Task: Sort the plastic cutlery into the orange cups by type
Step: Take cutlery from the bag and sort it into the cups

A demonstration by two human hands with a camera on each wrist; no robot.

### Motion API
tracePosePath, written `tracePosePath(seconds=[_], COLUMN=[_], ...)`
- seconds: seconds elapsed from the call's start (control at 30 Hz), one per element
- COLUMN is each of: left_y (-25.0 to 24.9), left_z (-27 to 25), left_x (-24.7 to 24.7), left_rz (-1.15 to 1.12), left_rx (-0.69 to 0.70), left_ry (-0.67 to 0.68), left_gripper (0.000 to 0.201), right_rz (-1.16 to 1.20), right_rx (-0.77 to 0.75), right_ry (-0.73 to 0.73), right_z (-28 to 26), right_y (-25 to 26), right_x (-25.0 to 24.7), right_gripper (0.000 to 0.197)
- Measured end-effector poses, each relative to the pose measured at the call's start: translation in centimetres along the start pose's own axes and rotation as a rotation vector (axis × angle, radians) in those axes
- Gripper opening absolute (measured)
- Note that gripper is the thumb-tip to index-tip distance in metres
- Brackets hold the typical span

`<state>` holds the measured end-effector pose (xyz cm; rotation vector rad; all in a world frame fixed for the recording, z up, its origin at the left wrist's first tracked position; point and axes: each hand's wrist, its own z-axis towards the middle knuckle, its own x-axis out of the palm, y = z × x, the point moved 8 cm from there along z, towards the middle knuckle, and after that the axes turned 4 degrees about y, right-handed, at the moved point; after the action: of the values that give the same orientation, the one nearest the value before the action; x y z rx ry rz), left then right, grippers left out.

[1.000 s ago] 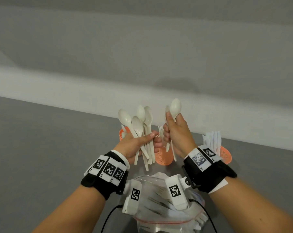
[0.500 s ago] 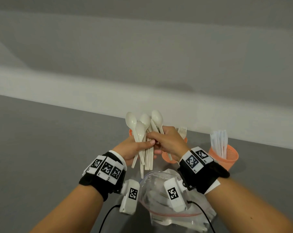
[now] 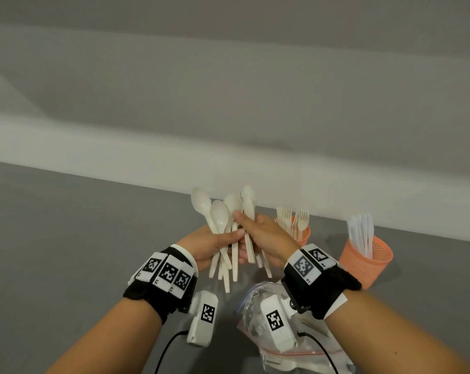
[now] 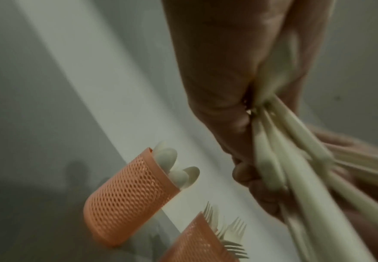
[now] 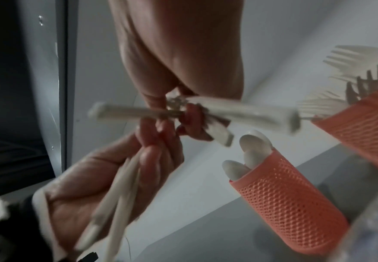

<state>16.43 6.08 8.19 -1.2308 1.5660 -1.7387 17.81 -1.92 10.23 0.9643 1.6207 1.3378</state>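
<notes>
Above the grey table, my left hand [image 3: 209,244] grips a fanned bundle of white plastic spoons [image 3: 220,220] by the handles, bowls up. My right hand [image 3: 263,233] meets it from the right, fingers curled round spoon handles [image 5: 246,110] in the same bundle. Both hands are blurred in the wrist views. An orange mesh cup of spoons [image 4: 127,196] stands beyond the hands; they hide it in the head view. An orange cup of forks [image 3: 302,233] sits just right of the hands. Farther right stands an orange cup of knives [image 3: 363,263].
A clear zip bag [image 3: 282,338] with more white cutlery lies on the table under my right wrist. A white ledge and grey wall [image 3: 228,103] run behind the cups. The grey table [image 3: 66,238] stretches to the left.
My right hand has come down and left with its spoon, closing against the left hand's bundle. The view shifted, so the fork and knife cups now show to the right.
</notes>
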Motion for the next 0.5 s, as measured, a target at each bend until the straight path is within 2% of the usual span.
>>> tracePosePath(seconds=[0.17, 0.23, 0.3, 0.4, 0.5], left_y=[-0.7, -0.6, -0.4, -0.3, -1.3], left_z=[0.7, 1.0, 1.6, 2.8, 3.9], left_x=[0.5, 0.6, 0.4, -0.2, -0.7], left_rz=[0.293, 0.360, 0.403, 0.538, 0.609], left_rx=[-0.039, -0.102, -0.171, -0.249, -0.251], left_ry=[0.056, 0.115, 0.130, 0.122, 0.063], left_gripper=[0.004, 0.008, 0.012, 0.007, 0.009], right_rz=[0.014, 0.021, 0.055, 0.063, 0.053], right_rx=[-0.040, -0.027, -0.019, -0.004, -0.048], right_ry=[0.110, 0.098, 0.052, -0.059, -0.179], right_z=[-0.1, 0.4, 1.0, 1.9, 2.7], right_y=[1.0, 0.8, 0.7, 0.5, 1.0], right_x=[1.8, 1.6, 1.4, 0.7, -0.7], right_gripper=[0.045, 0.047, 0.049, 0.058, 0.036])
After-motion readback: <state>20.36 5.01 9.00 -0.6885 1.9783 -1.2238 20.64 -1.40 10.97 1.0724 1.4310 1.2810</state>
